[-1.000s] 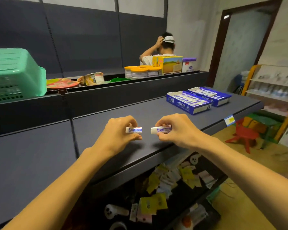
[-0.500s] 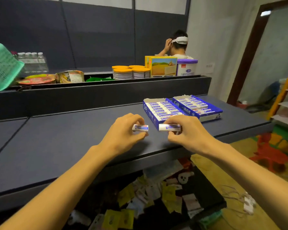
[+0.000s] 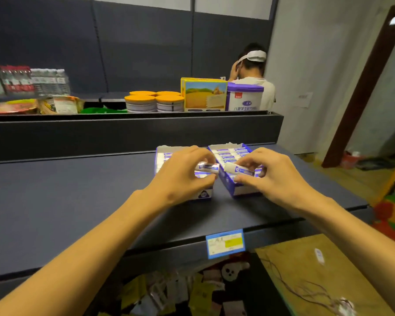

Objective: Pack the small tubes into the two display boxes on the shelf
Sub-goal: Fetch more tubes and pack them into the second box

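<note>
- Two bare forearms reach in from the near corners and converge over the middle of the dark shelf [image 3: 78,201], wrists bent slightly so the hands hang above the boxes.
- Beyond the shelf's raised back edge, on a farther ledge, stand orange-lidded tins [image 3: 154,103], a yellow picture box [image 3: 204,94] and a purple-lidded tub [image 3: 244,96]; a person in a white headband [image 3: 252,65] stands behind them, back turned.
- Both display boxes sit side by side toward the right of the shelf: the left display box [image 3: 204,193] is mostly hidden under the left hand, the right display box [image 3: 235,153] shows rows of packed tubes at its far end.
- A blue-edged price tag [image 3: 225,244] hangs on the shelf's near lip, below the boxes.
- Left hand [image 3: 180,176]: fingers curled, thumb and fingertips pinching the left tube [image 3: 206,167], which lies roughly level above the left box (whether it touches the tubes under it cannot be told).
- Right hand [image 3: 274,176]: fingers curled likewise, gripping the right tube [image 3: 238,169] by its far part, cap end pointing left and tilted a little upward, over the near-left part of the right box.
- The two tubes' inner ends sit just beside each other, with a narrow gap between.
</note>
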{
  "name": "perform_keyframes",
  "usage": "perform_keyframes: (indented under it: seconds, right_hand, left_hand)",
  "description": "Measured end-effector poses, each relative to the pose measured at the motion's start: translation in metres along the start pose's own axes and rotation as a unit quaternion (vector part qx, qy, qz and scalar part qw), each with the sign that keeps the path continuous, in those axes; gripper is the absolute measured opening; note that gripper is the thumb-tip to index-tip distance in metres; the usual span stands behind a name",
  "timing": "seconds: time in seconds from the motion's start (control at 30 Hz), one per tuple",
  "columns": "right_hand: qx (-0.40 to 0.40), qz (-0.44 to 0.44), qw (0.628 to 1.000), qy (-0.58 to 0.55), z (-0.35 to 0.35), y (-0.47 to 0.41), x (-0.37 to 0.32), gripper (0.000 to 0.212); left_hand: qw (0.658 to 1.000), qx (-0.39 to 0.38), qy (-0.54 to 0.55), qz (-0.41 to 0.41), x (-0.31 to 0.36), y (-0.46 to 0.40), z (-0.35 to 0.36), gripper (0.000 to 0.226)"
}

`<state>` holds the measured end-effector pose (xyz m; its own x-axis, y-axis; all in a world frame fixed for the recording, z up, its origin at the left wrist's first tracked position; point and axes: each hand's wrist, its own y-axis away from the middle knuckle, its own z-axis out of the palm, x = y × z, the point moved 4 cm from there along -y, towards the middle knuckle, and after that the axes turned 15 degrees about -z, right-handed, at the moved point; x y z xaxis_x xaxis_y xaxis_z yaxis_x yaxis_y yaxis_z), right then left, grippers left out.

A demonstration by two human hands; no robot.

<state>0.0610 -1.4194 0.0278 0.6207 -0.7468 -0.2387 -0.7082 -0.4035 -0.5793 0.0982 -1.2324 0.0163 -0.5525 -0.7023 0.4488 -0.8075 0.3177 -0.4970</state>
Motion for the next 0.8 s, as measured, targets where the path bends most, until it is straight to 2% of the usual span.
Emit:
perform_keyframes:
  seconds: [0.1,0.27,0.53,0.8]
  right_hand:
    - [-0.027,0.026,0.999,0.019,-0.012,-0.004,0.039,0.034]
    - [-0.027,0.040,0.999,-0.002,-0.025,-0.007,0.088,0.035]
    - [-0.111,-0.013,0.992,-0.062,-0.017,-0.024,0.122,0.030]
    - [-0.203,-0.090,0.975,-0.007,-0.009,-0.041,0.133,0.032]
  left_hand:
    - [0.999,-0.019,-0.018,-0.021,0.007,-0.023,0.022,0.022]
    - [0.997,-0.031,-0.051,-0.042,0.019,-0.055,0.049,0.028]
    - [0.992,-0.033,-0.049,-0.112,0.030,-0.074,0.067,0.031]
    - [0.976,-0.059,-0.081,-0.194,0.037,-0.076,0.074,0.028]
